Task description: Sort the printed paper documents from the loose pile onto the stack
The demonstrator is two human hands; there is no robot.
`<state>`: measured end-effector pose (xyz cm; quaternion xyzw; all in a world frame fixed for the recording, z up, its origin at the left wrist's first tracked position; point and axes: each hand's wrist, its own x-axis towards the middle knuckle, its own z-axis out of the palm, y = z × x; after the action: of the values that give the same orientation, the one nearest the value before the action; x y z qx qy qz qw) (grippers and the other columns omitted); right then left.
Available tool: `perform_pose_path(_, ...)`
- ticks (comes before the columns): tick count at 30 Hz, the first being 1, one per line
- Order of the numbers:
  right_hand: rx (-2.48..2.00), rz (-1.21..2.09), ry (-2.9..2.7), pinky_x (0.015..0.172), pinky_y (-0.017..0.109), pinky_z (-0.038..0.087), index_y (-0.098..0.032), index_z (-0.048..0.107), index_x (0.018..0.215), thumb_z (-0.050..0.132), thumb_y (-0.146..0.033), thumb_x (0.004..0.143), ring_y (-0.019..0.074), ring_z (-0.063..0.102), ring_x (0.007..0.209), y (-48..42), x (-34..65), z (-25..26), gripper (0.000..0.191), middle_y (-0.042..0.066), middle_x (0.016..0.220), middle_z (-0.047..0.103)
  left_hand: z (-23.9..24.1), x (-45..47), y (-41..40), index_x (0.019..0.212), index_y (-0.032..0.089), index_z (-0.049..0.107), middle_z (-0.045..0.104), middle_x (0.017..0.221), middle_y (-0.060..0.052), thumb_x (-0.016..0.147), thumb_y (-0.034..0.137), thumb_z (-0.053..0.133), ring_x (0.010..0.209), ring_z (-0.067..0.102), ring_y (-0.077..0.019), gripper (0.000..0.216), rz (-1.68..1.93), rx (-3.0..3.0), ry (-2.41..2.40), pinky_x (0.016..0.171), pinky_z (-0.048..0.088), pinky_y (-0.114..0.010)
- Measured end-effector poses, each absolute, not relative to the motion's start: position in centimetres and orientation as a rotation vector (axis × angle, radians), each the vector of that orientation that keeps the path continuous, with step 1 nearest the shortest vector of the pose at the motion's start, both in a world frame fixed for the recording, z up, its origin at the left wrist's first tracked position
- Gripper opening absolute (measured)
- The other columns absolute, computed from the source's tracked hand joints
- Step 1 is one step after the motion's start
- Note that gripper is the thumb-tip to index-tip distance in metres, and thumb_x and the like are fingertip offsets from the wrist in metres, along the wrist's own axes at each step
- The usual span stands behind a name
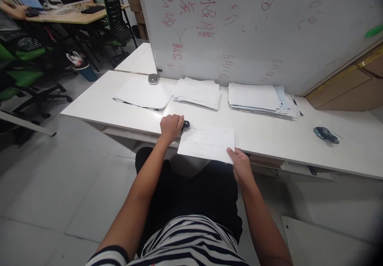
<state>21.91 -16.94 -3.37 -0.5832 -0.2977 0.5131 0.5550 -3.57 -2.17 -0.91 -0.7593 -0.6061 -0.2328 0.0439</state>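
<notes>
Paper sheet [206, 143] overhangs the near edge of the desk [269, 136], long axis left to right; the right hand [241, 164] pinches its near right corner, and the left hand [171, 126], well apart, is clenched on a black tool [186, 124] just beside its far left corner

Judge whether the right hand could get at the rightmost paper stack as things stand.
Probably yes: nothing visible stands between the right hand and the rightmost paper stack, though the paper sheet that hand holds may need releasing first.
</notes>
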Motion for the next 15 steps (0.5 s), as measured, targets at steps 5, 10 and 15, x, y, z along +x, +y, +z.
perform_pose_path(5,-1.387,1.229,-0.702,0.048,0.024,0.040,-0.017,0.070,0.094,0.072,-0.050,0.070,0.0117,0.052,0.054,-17.01,22.11,-3.42,0.040,0.001,0.070,0.068,-1.26,-3.47,-1.92,0.067,0.018,0.059,0.061,0.068,-0.008,0.095,0.037,0.030,0.072,0.055,-0.0209,0.045,-0.708,-2.305,-1.837,0.061,0.023,-0.034)
perform_pose_path(10,-1.407,1.222,-0.685,0.055,0.027,0.046,-0.018,0.071,0.092,0.073,-0.048,0.070,0.0142,0.058,0.059,-16.76,22.28,-3.34,0.037,0.002,0.073,0.070,-1.33,-3.43,-1.81,0.064,0.018,0.057,0.060,0.064,-0.007,0.095,0.035,0.030,0.068,0.054,-0.0197,0.044,-0.690,-2.290,-1.819,0.060,0.021,-0.034)
perform_pose_path(15,-1.383,1.230,-0.686,0.066,0.030,0.050,-0.018,0.071,0.095,0.073,-0.046,0.071,0.0184,0.064,0.072,-16.51,22.46,-3.54,0.036,0.003,0.081,0.072,-1.36,-3.32,-1.89,0.064,0.018,0.057,0.060,0.065,-0.007,0.094,0.032,0.033,0.069,0.053,-0.0201,0.041,-0.682,-2.301,-1.794,0.061,0.022,-0.035)
